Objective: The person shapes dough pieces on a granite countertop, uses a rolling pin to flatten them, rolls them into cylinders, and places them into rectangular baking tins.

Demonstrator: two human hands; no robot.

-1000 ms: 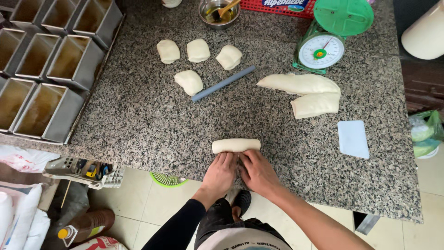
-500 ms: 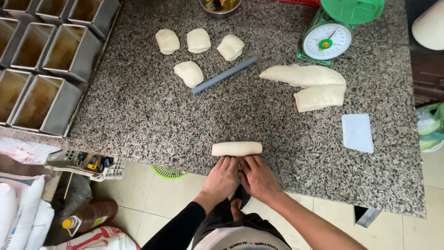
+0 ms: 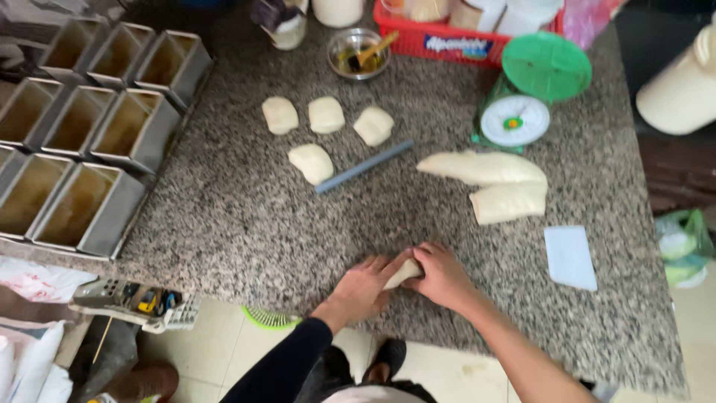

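Observation:
Both my hands are wrapped around a pale roll of dough [image 3: 403,273] near the front edge of the speckled granite counter [image 3: 246,216]. My left hand [image 3: 365,287] cups its left end and my right hand [image 3: 440,275] covers its right end, so only a short bit of the roll shows between them. Further back lie several small dough portions [image 3: 313,163] and a thin blue rolling stick [image 3: 364,167]. Two larger dough slabs [image 3: 496,183] rest to the right of the stick.
Metal loaf tins [image 3: 82,149] line the left side. A green kitchen scale [image 3: 522,104] stands at the back right, with a small steel bowl and brush [image 3: 358,54] and a red basket [image 3: 462,33] behind. A white dough scraper [image 3: 570,257] lies at right.
The dough roll lay free just beyond my fingertips before; now both hands have closed over it. The view has also shifted closer to the counter.

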